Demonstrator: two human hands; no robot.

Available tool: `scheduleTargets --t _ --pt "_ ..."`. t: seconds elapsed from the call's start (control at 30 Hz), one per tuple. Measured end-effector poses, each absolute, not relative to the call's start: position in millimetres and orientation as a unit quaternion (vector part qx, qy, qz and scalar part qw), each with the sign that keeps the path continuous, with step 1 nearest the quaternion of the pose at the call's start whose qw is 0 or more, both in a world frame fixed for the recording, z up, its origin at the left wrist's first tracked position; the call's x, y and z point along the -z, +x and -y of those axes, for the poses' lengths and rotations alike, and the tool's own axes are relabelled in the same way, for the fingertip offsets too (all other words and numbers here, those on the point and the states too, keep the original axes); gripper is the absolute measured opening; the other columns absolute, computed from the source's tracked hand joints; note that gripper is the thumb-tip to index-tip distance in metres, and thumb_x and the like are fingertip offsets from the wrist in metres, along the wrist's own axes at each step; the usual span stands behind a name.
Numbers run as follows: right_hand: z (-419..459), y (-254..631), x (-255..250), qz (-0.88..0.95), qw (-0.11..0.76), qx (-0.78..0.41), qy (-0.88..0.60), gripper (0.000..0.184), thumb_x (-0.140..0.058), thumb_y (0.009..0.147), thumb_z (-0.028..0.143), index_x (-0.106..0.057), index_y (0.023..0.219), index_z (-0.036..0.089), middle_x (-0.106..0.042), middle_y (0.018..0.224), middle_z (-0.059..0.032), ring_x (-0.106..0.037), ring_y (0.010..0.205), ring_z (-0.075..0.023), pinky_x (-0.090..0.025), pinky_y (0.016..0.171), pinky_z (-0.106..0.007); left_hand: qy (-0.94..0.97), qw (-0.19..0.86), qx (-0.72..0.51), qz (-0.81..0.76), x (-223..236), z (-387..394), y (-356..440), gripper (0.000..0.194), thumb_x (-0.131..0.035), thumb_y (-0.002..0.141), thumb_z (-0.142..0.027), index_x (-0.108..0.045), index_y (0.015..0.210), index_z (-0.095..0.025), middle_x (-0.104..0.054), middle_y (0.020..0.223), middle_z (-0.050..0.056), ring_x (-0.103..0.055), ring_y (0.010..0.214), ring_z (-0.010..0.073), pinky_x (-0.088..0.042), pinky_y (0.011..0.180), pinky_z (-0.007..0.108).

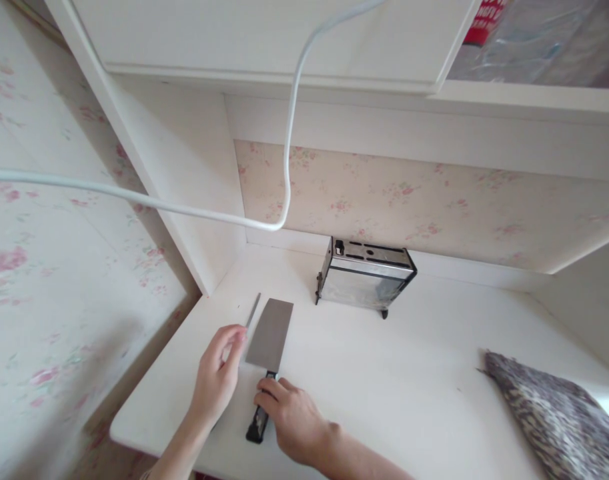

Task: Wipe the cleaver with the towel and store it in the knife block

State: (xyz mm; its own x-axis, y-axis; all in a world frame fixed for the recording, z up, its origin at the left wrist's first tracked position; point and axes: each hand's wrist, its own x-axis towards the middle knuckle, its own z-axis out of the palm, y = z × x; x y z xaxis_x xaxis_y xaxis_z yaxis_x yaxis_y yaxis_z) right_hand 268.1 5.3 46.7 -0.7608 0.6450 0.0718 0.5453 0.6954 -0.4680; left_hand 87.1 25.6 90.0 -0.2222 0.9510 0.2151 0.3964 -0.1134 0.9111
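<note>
A cleaver (271, 331) with a broad grey blade and a black handle lies on the white desktop, its blade pointing away from me. My right hand (297, 417) is closed around the upper part of that handle, and the handle's black butt sticks out below my fingers. Just left of the blade, my left hand (221, 367) pinches a slim grey metal strip (253, 311). Its far end shows beyond my fingertips; my hand covers most of the rest, so I cannot tell its exact kind.
Against the back wall stands a metal knife block (367, 287) with black edges and slots on top. A grey mottled furry cloth (559, 413) lies at the right. A white cable (209, 217) hangs across the view, below a white cupboard (264, 40). The desktop (384, 373) has a rounded left corner.
</note>
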Motion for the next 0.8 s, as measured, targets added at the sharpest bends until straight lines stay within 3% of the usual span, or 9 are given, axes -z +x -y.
scheduleTargets --t 0.07,0.2,0.27,0.37,0.4,0.53,0.63,0.73,0.8 --pt "-3 269 -46 0.911 0.119 -0.233 -0.318 0.045 -0.049 0.073 0.008 -0.054 0.116 0.022 -0.054 0.127 -0.0024 -0.054 0.098 -0.0203 -0.049 0.086 -0.03 0.536 0.373 -0.507 -0.563 -110 -41 113 0.025 -0.048 0.089 -0.043 -0.057 0.101 -0.022 -0.064 0.102 0.005 -0.063 0.091 0.0194 -0.05 0.083 0.032" --pt "-2 279 -53 0.879 0.188 -0.297 -0.321 0.05 -0.044 0.08 0.008 -0.048 0.129 0.023 -0.049 0.136 -0.0034 -0.054 0.109 -0.0193 -0.044 0.097 -0.031 0.565 0.448 -0.494 -0.486 -136 -79 155 0.028 -0.051 0.087 -0.044 -0.059 0.103 -0.022 -0.064 0.109 0.006 -0.062 0.096 0.02 -0.048 0.088 0.033" --pt "-10 298 -60 0.814 0.266 -0.344 -0.385 0.037 -0.04 0.089 0.015 -0.055 0.122 0.024 -0.059 0.125 -0.0035 -0.059 0.102 -0.0172 -0.047 0.092 -0.03 0.571 0.472 -0.484 -0.466 -143 -97 170 0.031 -0.053 0.086 -0.044 -0.061 0.107 -0.022 -0.062 0.116 0.008 -0.06 0.104 0.0219 -0.046 0.092 0.035" --pt "-39 351 -75 0.63 0.417 -0.366 -0.543 0.027 -0.04 0.092 0.034 -0.062 0.103 0.021 -0.069 0.093 -0.0042 -0.061 0.062 -0.0137 -0.052 0.063 -0.028 0.557 0.555 -0.451 -0.422 -150 -121 184 0.039 -0.054 0.085 -0.044 -0.06 0.118 -0.025 -0.055 0.131 0.007 -0.052 0.118 0.0243 -0.042 0.098 0.037" --pt "-52 374 -82 0.559 0.479 -0.341 -0.584 0.029 -0.041 0.091 0.038 -0.061 0.104 0.021 -0.069 0.092 -0.0046 -0.059 0.059 -0.0133 -0.05 0.059 -0.028 0.55 0.589 -0.439 -0.398 -151 -128 188 0.042 -0.053 0.085 -0.045 -0.057 0.122 -0.027 -0.05 0.137 0.006 -0.048 0.123 0.0247 -0.04 0.1 0.038" --pt "-103 463 -116 0.391 0.668 -0.209 -0.597 0.033 -0.05 0.084 0.044 -0.056 0.11 0.025 -0.059 0.12 -0.0052 -0.062 0.085 -0.0149 -0.051 0.071 -0.029 0.527 0.653 -0.415 -0.35 -151 -155 205 0.054 -0.052 0.085 -0.048 -0.043 0.136 -0.032 -0.028 0.152 -0.001 -0.024 0.139 0.0226 -0.026 0.111 0.04" --pt "-128 497 -137 0.335 0.652 -0.273 -0.623 0.046 -0.056 0.079 0.051 -0.049 0.12 0.033 -0.048 0.134 -0.0031 -0.056 0.107 -0.0185 -0.05 0.08 -0.032 0.535 0.643 -0.423 -0.348 -146 -174 219 0.061 -0.049 0.086 -0.052 -0.033 0.141 -0.034 -0.017 0.154 -0.006 -0.015 0.142 0.0194 -0.015 0.115 0.039" --pt "-142 492 -146 0.351 0.578 -0.402 -0.618 0.044 -0.053 0.079 0.059 -0.053 0.114 0.032 -0.052 0.13 -0.0026 -0.053 0.113 -0.0216 -0.05 0.082 -0.035 0.534 0.637 -0.438 -0.343 -139 -186 230 0.062 -0.05 0.085 -0.053 -0.033 0.141 -0.035 -0.015 0.154 -0.007 -0.013 0.142 0.0189 -0.01 0.116 0.038" --pt "-148 477 -146 0.374 0.568 -0.421 -0.599 0.042 -0.054 0.078 0.059 -0.057 0.107 0.029 -0.057 0.124 -0.002 -0.052 0.114 -0.0215 -0.049 0.085 -0.035 0.511 0.64 -0.46 -0.342 -137 -189 232 0.06 -0.055 0.083 -0.051 -0.037 0.139 -0.035 -0.019 0.154 -0.005 -0.015 0.142 0.0206 -0.01 0.116 0.039"
